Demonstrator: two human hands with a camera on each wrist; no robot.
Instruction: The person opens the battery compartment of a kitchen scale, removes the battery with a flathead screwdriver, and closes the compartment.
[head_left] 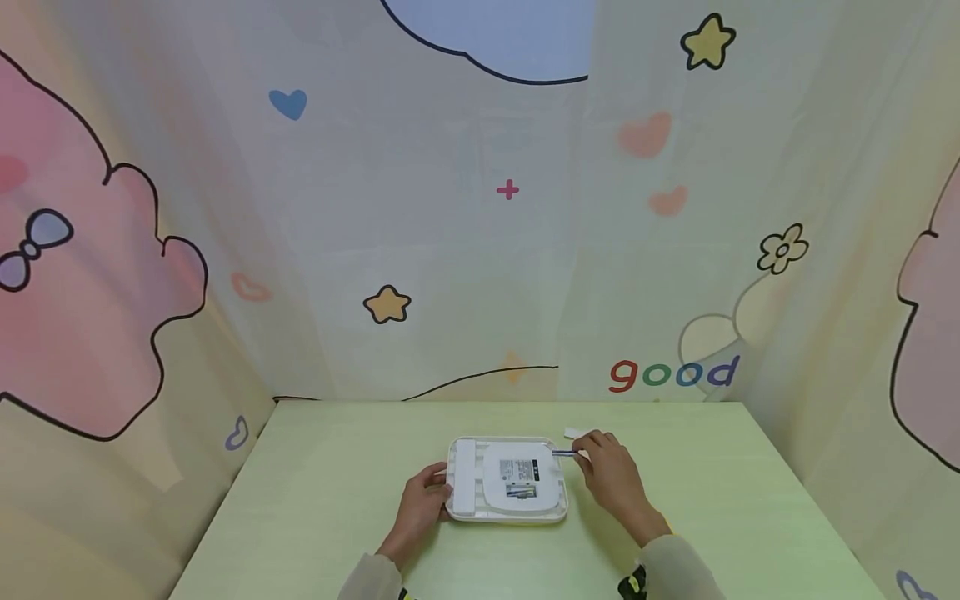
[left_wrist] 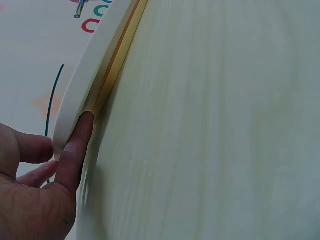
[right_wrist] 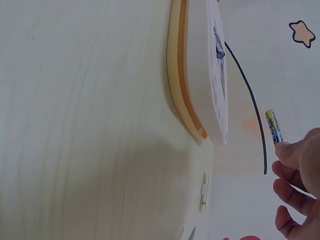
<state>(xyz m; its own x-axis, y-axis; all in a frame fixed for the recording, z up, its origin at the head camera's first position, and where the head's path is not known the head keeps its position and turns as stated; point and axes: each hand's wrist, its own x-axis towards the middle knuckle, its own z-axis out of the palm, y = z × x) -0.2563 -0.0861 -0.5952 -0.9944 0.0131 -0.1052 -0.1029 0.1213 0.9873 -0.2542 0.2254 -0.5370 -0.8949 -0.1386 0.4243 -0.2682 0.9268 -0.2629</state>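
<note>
A flat white device (head_left: pixel 471 479) with rounded corners lies face down on the table, its label and battery compartment (head_left: pixel 521 492) facing up. Along its lower side runs an orange and yellow edge (right_wrist: pixel 181 75). My left hand (head_left: pixel 422 504) grips the device's left edge, one finger along the side in the left wrist view. Between thumb and fingertips my right hand (head_left: pixel 611 475) pinches a slim battery (right_wrist: pixel 273 127), held just off the device's upper right corner. Another battery (right_wrist: pixel 219 47) sits in the compartment.
A small white cover piece (head_left: pixel 575 432) lies on the pale wood-grain table (head_left: pixel 337 450), just behind my right hand. Printed curtains (head_left: pixel 465 208) with stars, hearts and the word "good" hang behind the table and at both sides.
</note>
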